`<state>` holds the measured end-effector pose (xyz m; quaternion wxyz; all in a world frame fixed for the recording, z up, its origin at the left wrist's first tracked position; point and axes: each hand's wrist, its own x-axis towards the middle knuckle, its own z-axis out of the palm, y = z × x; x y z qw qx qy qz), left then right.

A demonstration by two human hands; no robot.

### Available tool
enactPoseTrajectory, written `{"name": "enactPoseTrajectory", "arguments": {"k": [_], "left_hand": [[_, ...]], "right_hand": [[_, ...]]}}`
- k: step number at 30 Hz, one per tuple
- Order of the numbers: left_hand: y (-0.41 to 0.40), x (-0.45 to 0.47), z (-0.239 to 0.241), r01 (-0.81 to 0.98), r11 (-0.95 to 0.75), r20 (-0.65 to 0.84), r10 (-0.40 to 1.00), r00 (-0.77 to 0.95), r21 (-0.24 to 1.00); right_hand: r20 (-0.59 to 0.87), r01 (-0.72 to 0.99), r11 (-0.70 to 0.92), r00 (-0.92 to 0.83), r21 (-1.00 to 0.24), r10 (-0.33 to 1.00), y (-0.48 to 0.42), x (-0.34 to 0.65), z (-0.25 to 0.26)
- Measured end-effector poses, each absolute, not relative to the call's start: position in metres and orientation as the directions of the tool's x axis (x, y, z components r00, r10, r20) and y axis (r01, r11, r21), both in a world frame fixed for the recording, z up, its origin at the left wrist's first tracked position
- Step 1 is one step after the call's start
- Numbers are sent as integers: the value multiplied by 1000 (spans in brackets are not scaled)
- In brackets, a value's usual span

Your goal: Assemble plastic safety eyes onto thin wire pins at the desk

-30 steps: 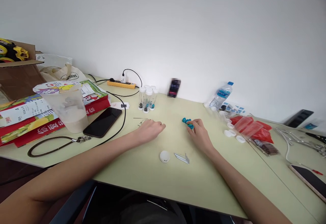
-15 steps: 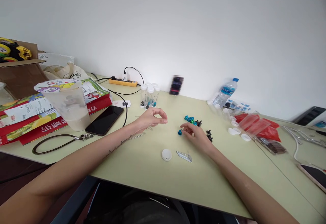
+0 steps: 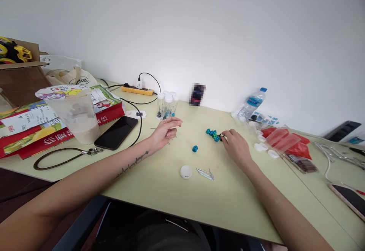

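My left hand point(image 3: 165, 134) hovers over the table left of centre, palm turned inward, index finger stretched out and the other fingers loosely curled, nothing visible in it. My right hand point(image 3: 237, 147) is at the right end of a small pile of blue and green pieces point(image 3: 212, 133), thumb and index finger pinched on a small black piece point(image 3: 220, 136). One blue piece point(image 3: 195, 148) lies alone between the hands. Nearer me are a white cap point(image 3: 186, 172) with tiny bits inside and several L-shaped hex keys point(image 3: 205, 174).
Clear tubes with white lids point(image 3: 167, 106) stand at the back. On the left are a phone point(image 3: 116, 132), a drink cup point(image 3: 82, 119), a strap point(image 3: 54, 158) and a power strip point(image 3: 137, 90). To the right are a water bottle point(image 3: 253, 102), loose white caps point(image 3: 260, 146) and red bags point(image 3: 299, 146).
My right hand has left the lone blue piece and moved right to the black pieces. That blue piece now sits slightly left and nearer. My left hand has drawn back left, its pinch loosened.
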<state>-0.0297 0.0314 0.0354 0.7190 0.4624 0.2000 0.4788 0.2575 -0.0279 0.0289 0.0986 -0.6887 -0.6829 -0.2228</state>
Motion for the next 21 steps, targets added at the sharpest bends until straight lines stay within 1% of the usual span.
{"name": "enactPoseTrajectory", "arguments": {"k": [5,7,9,11,12,13,14,15,17,19,21], "left_hand": [[38,-32,35,-507,63,183,888,422,860],[40,-34,37,-505,25,194,906,377,863],[45,-37,38,-463,-22,195,924,329,886],[51,-43,39,-347,-99,205,937,283,933],[55,-46,40,-249,-158,223,939,262,956],[59,-50,41,-120,-234,257,933,250,965],[63,-53,41,38,-321,302,920,249,946],[67,-57,41,217,-406,342,897,280,888],[75,-63,38,509,-541,394,839,375,669],[81,-67,34,663,-576,378,816,437,478],[84,-69,30,722,-574,304,818,488,385]], "right_hand": [[397,952,-135,15,275,918,-23,268,18],[374,949,-133,18,286,927,-21,271,14],[336,955,-121,23,272,942,-20,273,12],[301,962,-107,28,251,953,-19,273,12],[290,964,-102,27,244,957,-19,272,12],[286,966,-97,26,238,958,-19,271,13],[286,969,-95,26,230,958,-19,270,14],[288,972,-93,27,217,957,-19,270,14],[290,980,-87,32,180,956,-20,269,15],[285,988,-72,31,134,958,-19,269,16],[274,996,-30,6,80,962,-19,269,17]]}}
